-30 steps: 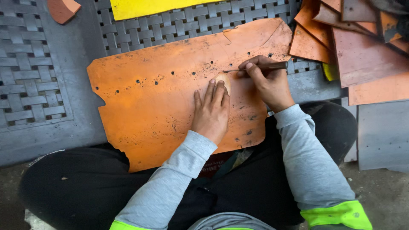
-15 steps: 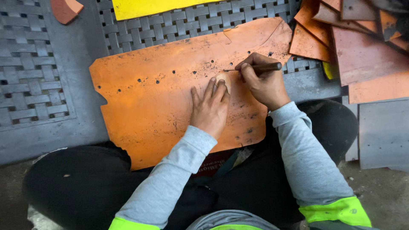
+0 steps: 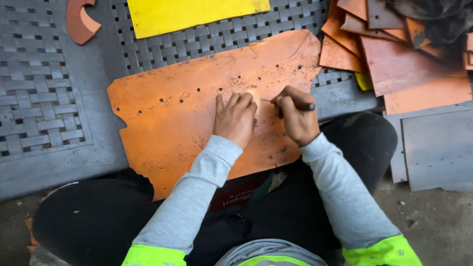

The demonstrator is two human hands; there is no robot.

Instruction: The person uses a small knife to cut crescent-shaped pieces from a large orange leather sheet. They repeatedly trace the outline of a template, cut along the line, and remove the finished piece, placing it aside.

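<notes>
Orange sheet (image 3: 172,123), big and flat with a ragged outline and a scatter of small holes, lies across the person's lap and onto the grey woven mat (image 3: 44,98) in front of them. Left hand (image 3: 236,118) is pressed flat on it, fingers spread over a small pale template piece (image 3: 254,96) that peeks out at the fingertips, so it's pinning rather than gripping. Right hand (image 3: 294,116) is just beside it, fist closed tight around a dark pen-like marking tool (image 3: 300,105), with the tip down on the sheet right at the edge of that pale piece. Up top there's a yellow sheet (image 3: 197,15) on the mat, a curved reddish offcut (image 3: 81,22) in the corner, and off to the right a messy pile of orange-brown scraps (image 3: 409,64) next to grey board (image 3: 438,148).
</notes>
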